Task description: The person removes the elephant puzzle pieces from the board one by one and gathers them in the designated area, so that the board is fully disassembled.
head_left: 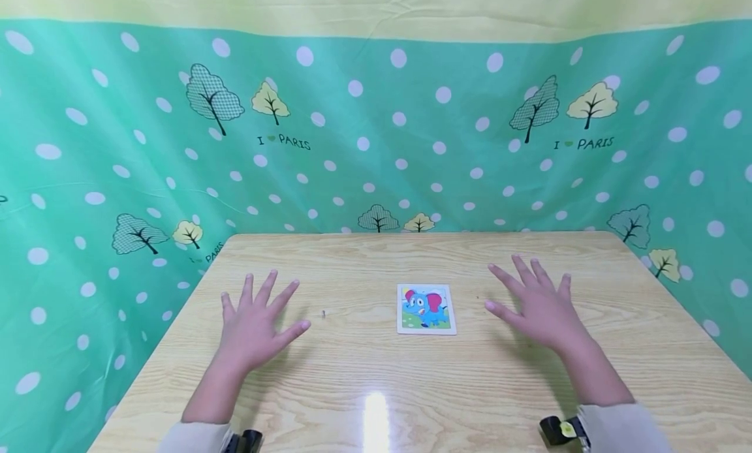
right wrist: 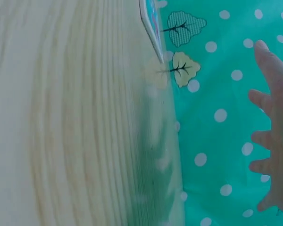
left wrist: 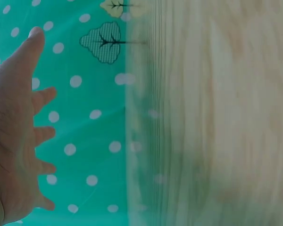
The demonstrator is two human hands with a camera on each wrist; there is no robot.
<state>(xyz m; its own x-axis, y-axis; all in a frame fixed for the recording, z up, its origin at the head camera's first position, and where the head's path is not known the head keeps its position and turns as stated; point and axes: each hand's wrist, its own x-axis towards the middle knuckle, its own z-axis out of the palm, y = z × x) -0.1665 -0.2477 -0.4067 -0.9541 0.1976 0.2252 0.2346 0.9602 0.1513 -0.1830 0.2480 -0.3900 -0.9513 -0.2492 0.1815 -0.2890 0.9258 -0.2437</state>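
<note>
A square picture puzzle with a white frame (head_left: 426,309) lies flat near the middle of the table; it shows a blue elephant with pink ears. To its left, my left hand (head_left: 251,329) hovers over the wood with fingers spread, holding nothing. On the other side my right hand (head_left: 540,309) is likewise spread above the table, nearer to the puzzle and apart from it. In the right wrist view the edge of the puzzle (right wrist: 152,29) shows at the top. The left wrist view has the left hand (left wrist: 14,127) with its fingers spread and no object in it.
The light wooden table (head_left: 329,368) reaches back to a green dotted curtain (head_left: 329,126) printed with trees, which also hangs at both sides. A tiny dark speck (head_left: 323,314) lies between the left hand and the puzzle. Light glares off the table's near part.
</note>
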